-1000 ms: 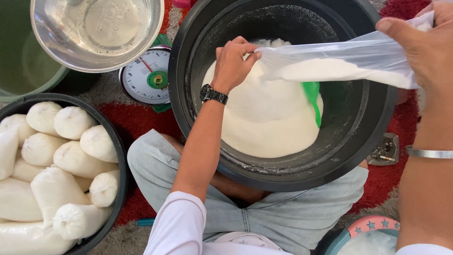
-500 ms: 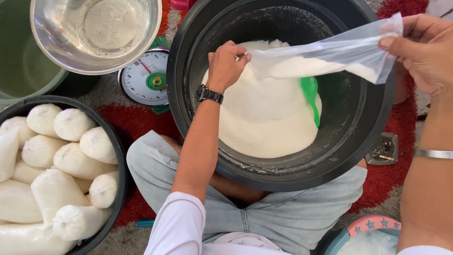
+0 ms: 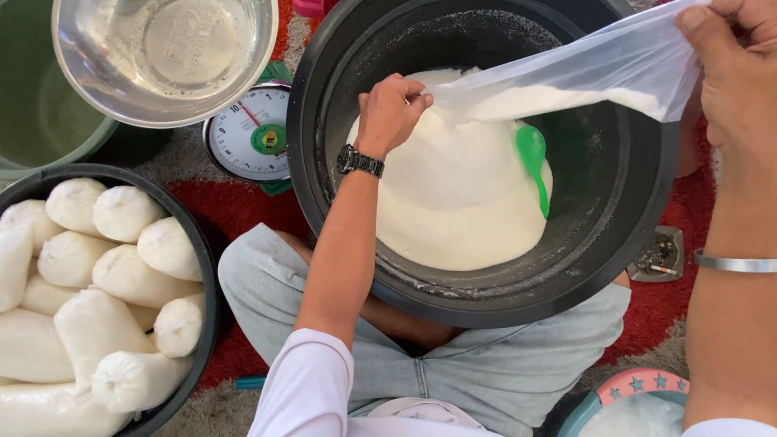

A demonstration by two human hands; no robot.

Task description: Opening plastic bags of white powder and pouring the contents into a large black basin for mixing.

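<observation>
While the left hand (image 3: pixel 390 109) pinches one end of a clear plastic bag (image 3: pixel 566 77), fingers closed on the film, the right hand (image 3: pixel 732 73) clamps the other end at the upper right edge of the view. Bag is stretched between both hands, slanting up to the right, over the big black tub (image 3: pixel 647 202). White powder sits inside the bag along its lower fold. Tub holds a mound of white powder (image 3: pixel 461 202) with a green scoop (image 3: pixel 532 162) stuck in on the right side of the mound. Left wrist carries a dark watch (image 3: pixel 358 160); right wrist a metal bangle (image 3: pixel 735 262). Tub rests on the person's crossed legs in light jeans. Left of the tub: a dial kitchen scale (image 3: pixel 249 133), partly under a steel bowl (image 3: pixel 166 57). Lower left: a second black basin (image 3: pixel 206 267) packed with filled, tied white bags (image 3: pixel 121 275). Red carpet underneath.
</observation>
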